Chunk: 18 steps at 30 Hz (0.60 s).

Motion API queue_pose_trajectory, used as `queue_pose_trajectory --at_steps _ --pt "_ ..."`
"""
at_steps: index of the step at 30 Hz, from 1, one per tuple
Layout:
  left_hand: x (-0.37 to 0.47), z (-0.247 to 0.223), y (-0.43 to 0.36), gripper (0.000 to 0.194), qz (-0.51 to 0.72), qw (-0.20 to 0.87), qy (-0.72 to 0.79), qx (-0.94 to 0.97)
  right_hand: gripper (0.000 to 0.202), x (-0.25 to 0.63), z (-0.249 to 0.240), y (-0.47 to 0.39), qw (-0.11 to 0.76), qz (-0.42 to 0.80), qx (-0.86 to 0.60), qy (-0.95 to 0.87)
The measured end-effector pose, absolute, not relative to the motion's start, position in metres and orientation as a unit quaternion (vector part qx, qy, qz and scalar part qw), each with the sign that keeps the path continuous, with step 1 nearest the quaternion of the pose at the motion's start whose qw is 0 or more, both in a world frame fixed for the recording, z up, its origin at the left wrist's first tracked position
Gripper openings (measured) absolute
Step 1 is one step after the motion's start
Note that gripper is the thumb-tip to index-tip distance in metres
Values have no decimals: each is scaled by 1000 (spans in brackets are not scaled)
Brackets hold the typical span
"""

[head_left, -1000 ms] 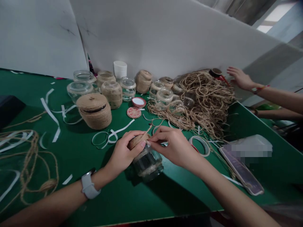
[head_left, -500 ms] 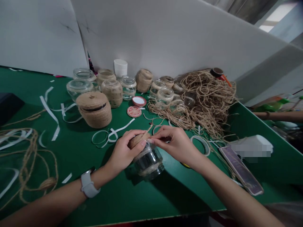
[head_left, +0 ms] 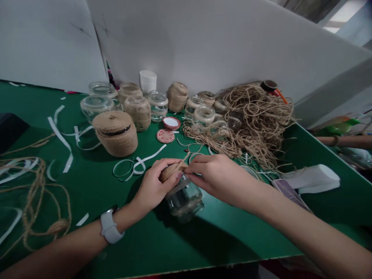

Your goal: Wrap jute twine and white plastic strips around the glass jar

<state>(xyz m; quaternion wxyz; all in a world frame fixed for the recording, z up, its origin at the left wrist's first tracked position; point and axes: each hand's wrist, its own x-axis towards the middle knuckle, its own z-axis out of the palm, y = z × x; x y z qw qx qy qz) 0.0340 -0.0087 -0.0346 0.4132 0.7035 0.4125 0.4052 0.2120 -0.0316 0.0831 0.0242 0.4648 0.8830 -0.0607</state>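
Observation:
A glass jar lies tilted above the table, its mouth towards the lower right. Brown jute twine covers its upper end, and a short twine end sticks up there. My left hand is wrapped round that covered end, thumb on the near side. Fingertips of my right hand are pinched together at the rim of the twine; what lies between them is hidden. A loop of white strip lies beyond my left hand.
Behind stand several glass jars, some twine-wrapped, and a twine-covered pot. A big twine heap fills the back right. Two red-and-white lids, loose twine, a phone and a white object lie on the green table.
My right hand and forearm have shifted slightly up and turned, now covering more of the phone and tape roll. The jar has tipped a little; my left hand keeps its hold.

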Motion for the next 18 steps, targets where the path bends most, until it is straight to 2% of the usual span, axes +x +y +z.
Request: queue_pose_trajectory --at_steps 5,18 --pt "33 -31 -9 34 403 433 407 696 11 201 94 -26 92 -56 459 882" --pt "33 -33 -9 34 414 460 393 680 17 202 100 -12 108 -91 446 884"
